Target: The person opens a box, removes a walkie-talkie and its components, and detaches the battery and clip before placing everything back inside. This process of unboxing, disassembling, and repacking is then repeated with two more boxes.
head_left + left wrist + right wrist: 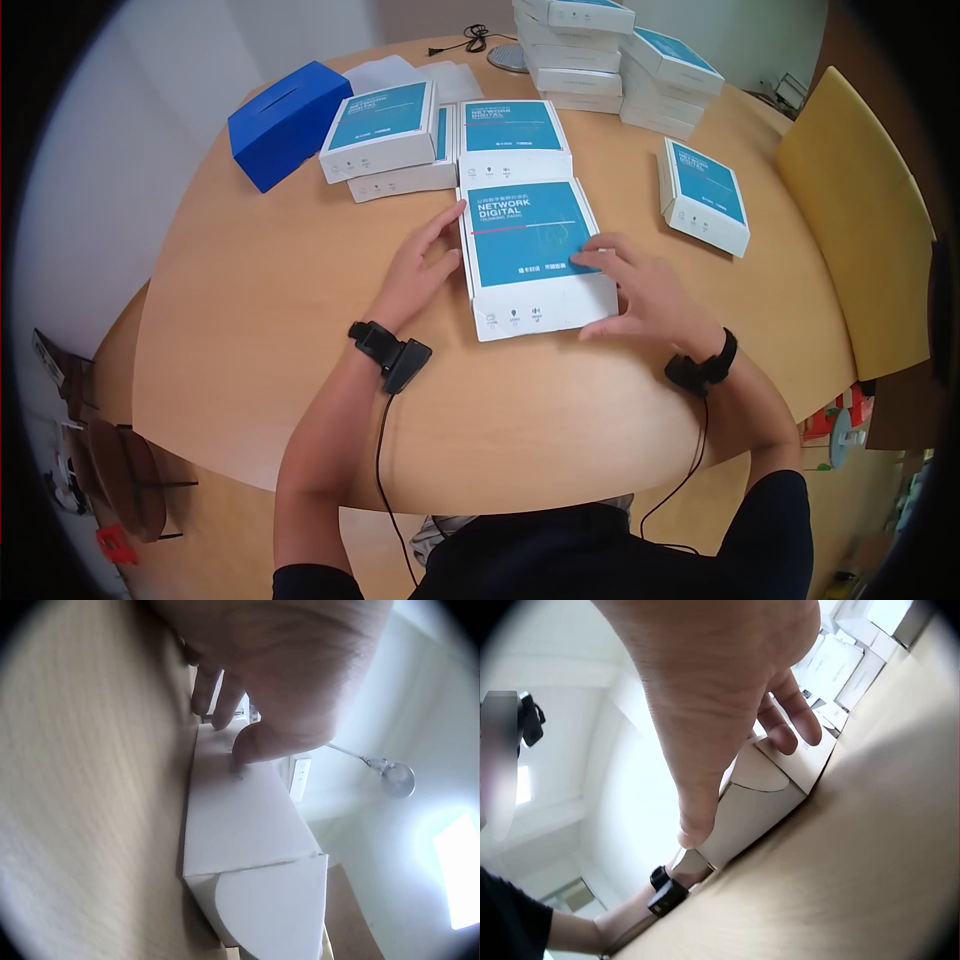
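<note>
A white box (530,235) with a teal "NETWORK DIGITAL" label lies flat on the table, between both hands. Along its left side rests my left hand (415,265), the fingertips near the far left corner. In the left wrist view, that hand's thumb (251,742) touches the white side wall. My right hand (645,290) is at the opposite side, its index finger reaching over the label and its thumb by the front corner. The right wrist view shows the fingers spread along the side of the box. Directly behind, a matching box (512,130) meets its far edge.
Two stacked boxes (385,125) stand back left, beside a blue box with a slot (285,120). A single box (705,195) lies to the right. Taller box stacks (575,60) stand at the back near a black cable (475,40). A yellow chair back (860,230) borders the right edge.
</note>
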Available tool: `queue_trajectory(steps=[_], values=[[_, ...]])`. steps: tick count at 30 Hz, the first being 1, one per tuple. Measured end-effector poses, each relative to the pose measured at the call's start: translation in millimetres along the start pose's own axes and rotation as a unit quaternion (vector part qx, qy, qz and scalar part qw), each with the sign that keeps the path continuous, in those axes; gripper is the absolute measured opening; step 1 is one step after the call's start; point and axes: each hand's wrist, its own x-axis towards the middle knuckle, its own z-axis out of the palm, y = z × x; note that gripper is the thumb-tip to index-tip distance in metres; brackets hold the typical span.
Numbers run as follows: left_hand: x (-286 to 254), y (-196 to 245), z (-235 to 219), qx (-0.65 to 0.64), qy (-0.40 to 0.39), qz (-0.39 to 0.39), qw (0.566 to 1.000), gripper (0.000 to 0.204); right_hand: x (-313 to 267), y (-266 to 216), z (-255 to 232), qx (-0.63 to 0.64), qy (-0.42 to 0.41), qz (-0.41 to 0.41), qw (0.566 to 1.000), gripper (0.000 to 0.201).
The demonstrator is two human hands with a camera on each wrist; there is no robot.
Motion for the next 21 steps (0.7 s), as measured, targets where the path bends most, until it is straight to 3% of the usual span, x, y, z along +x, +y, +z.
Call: queue_trajectory(steps=[5,8,12,14,17,21], values=[[-2,14,-5,0.004,-0.056,-0.009,0.998,0.079,6,27,14,0.196,0.068,0.043,0.977,0.050],[-4,32,-5,-0.001,-0.110,-0.032,0.993,0.099,13,44,31,0.310,0.144,0.144,0.929,0.036],[-6,61,1,0.142,-0.217,-0.030,0.965,0.124,6,87,54,0.428,0.192,0.194,0.861,0.038],[-6,79,-7,0.208,-0.226,-0.001,0.952,0.128,15,84,52,0.431,0.177,0.205,0.861,0.038],[-6,89,-6,0.260,-0.224,-0.037,0.938,0.134,10,79,46,0.414,0.163,0.200,0.873,0.036],[-11,96,-8,0.315,-0.233,0.030,0.920,0.138,15,76,55,0.401,0.182,0.158,0.884,0.039]])
